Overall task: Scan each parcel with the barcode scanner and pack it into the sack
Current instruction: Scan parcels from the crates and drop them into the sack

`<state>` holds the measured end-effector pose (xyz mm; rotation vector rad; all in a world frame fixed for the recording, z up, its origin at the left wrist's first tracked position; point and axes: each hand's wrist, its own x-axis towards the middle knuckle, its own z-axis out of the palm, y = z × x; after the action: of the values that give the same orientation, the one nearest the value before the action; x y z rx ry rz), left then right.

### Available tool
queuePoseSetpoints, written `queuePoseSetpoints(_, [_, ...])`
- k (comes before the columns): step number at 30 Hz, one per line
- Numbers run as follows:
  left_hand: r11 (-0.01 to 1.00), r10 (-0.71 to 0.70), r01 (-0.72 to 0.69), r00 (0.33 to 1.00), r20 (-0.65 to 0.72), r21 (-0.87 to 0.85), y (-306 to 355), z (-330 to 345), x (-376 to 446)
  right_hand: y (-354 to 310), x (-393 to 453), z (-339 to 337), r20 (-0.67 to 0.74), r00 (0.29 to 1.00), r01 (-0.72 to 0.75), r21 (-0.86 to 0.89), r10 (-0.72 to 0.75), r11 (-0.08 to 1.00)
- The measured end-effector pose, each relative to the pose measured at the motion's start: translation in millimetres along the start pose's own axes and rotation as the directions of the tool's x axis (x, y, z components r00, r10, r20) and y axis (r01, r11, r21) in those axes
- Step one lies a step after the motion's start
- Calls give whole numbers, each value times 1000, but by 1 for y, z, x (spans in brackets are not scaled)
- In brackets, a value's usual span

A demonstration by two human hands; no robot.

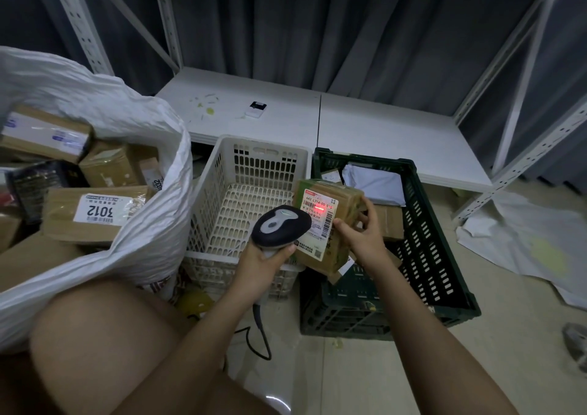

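Note:
My left hand [259, 263] grips the handle of a black and grey barcode scanner [281, 225]. Its red light falls on the white shipping label of a brown cardboard parcel [344, 206]. My right hand [362, 236] holds that parcel tilted above the gap between two crates, label facing the scanner. The white woven sack [139, 230] stands open at the left and holds several cardboard parcels, one labelled 3012 [92, 216].
A white plastic basket [254, 166] sits in the middle. A dark green crate [422, 233] at the right holds a grey mailer bag and brown parcels. A low white shelf board [381, 128] lies behind. The scanner cable [262, 335] trails on the floor. My bare knee fills the lower left.

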<state>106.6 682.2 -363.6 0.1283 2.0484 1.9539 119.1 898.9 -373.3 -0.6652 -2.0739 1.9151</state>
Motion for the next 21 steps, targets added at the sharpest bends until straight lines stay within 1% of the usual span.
queuePoseSetpoints(3, [1000, 6, -6, 1000, -20, -15, 6, -3, -1, -6, -4, 3, -34, 999, 34, 6, -33, 999])
queuePoseSetpoints(5, [998, 22, -25, 999, -43, -60, 17, -7, -1, -15, -6, 5, -48, 998, 53, 21, -52, 998])
queuePoseSetpoints(8, [992, 78, -85, 994, -76, -91, 44, -15, -3, -42, -10, 12, -40, 996, 88, 73, -85, 993])
queuePoseSetpoints(11, [973, 166, -185, 977, -134, -138, 82, -29, -13, -82, -20, 24, -16, 980, 198, 74, -197, 977])
queuePoseSetpoints(13, [959, 218, -249, 954, -205, -136, 105, -43, -21, -109, -30, 36, 0, 961, 274, 78, -275, 958])
queuePoseSetpoints(16, [934, 292, -341, 900, -323, -107, 137, -72, -36, -146, -52, 58, 60, 925, 366, 122, -375, 923])
queuePoseSetpoints(21, [900, 358, -433, 804, -475, -55, 181, -134, -68, -204, -83, 114, 156, 856, 457, 221, -493, 862])
